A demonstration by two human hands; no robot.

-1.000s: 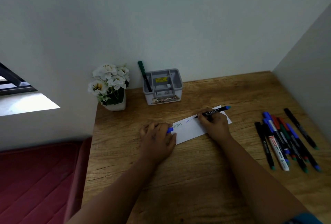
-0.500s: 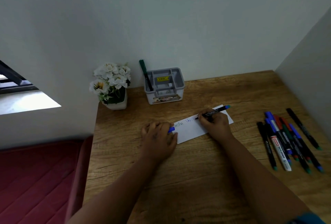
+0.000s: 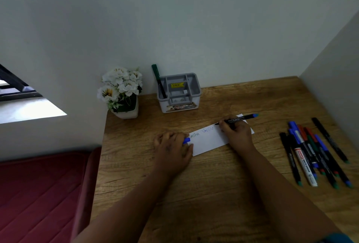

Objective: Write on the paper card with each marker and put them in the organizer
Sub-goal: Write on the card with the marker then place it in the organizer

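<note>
A white paper card (image 3: 208, 140) lies on the wooden desk (image 3: 213, 180) with handwriting along its top edge. My right hand (image 3: 236, 131) grips a black marker with a blue end (image 3: 240, 119), its tip down on the card. My left hand (image 3: 172, 150) rests on the card's left end and holds a blue marker cap (image 3: 186, 140) in its fingers. A grey organizer (image 3: 179, 92) stands at the back against the wall with one green marker (image 3: 158, 79) leaning in its left compartment. Several markers (image 3: 314, 153) lie in a loose row at the right.
A white pot of white flowers (image 3: 121, 93) stands left of the organizer, at the desk's back left corner. Walls close off the back and the right side of the desk. A red cushioned seat (image 3: 42, 194) sits below the desk's left edge.
My right hand has crept slightly right along the card as more blue letters appear. My left hand stays put with the cap.
</note>
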